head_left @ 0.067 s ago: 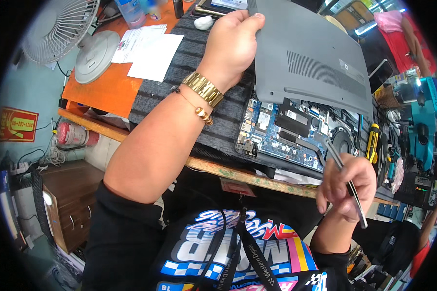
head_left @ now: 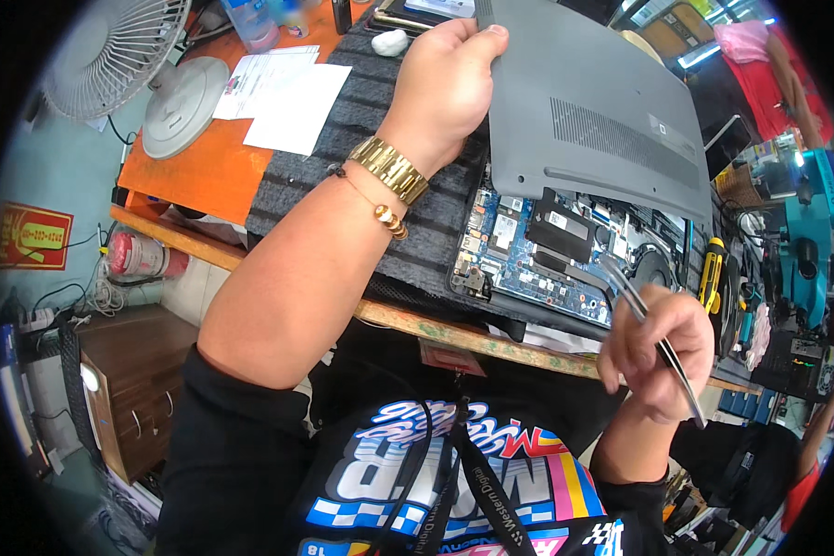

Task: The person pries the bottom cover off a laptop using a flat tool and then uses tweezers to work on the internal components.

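Observation:
My left hand (head_left: 449, 83) is closed on the left edge of a grey laptop bottom cover (head_left: 584, 102), its thumb on top. The vented cover is raised and tilted over an opened laptop (head_left: 528, 269), hiding its far part. Below the cover show a blue circuit board, a black heat-sink plate and a round fan (head_left: 652, 267). My right hand (head_left: 663, 357), near the laptop's front right corner, grips slim metal tweezers (head_left: 641, 310). Their tips point up and left, over the board; I cannot tell whether they touch it.
A yellow-and-black screwdriver (head_left: 711, 275) lies right of the laptop. White papers (head_left: 296, 109) and a grey fan (head_left: 185, 107) occupy the orange desk at left. A teal microscope-like device (head_left: 806, 232) stands at right. Another person in red (head_left: 778, 88) is at the far right.
My right hand has shifted slightly left and up with the tweezers, which tilt a little more to the left. The cover and my left hand are almost still.

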The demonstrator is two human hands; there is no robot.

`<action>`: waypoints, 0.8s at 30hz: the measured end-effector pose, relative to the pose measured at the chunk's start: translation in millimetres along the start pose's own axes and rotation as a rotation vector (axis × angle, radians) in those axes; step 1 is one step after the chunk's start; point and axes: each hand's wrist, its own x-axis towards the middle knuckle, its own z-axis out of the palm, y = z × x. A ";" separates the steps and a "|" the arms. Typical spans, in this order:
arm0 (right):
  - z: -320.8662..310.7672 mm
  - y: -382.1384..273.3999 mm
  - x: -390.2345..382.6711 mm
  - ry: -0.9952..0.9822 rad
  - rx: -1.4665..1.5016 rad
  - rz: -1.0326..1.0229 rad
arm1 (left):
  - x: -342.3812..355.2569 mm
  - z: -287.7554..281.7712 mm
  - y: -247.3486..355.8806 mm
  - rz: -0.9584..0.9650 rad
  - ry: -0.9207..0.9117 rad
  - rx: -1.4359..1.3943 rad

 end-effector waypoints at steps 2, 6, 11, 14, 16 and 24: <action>8.9 7.2 2.9 0.105 -0.135 -0.010 | 2.6 -2.1 -4.3 0.019 0.007 -0.006; 26.9 22.9 20.5 0.118 -0.435 0.103 | 7.1 -6.7 -9.5 0.086 0.009 0.189; 31.2 35.0 29.2 0.099 -0.491 0.227 | 1.8 0.5 2.1 -0.019 -0.053 0.013; 19.5 41.4 45.5 -0.180 -0.760 -0.098 | 1.3 -1.5 5.8 -0.019 -0.046 0.049; 27.2 46.4 43.9 -0.138 -0.794 -0.128 | 2.8 0.2 5.5 -0.025 -0.030 0.049; 35.1 54.8 35.9 -0.044 -0.849 -0.001 | 1.0 2.4 8.4 -0.019 -0.039 0.044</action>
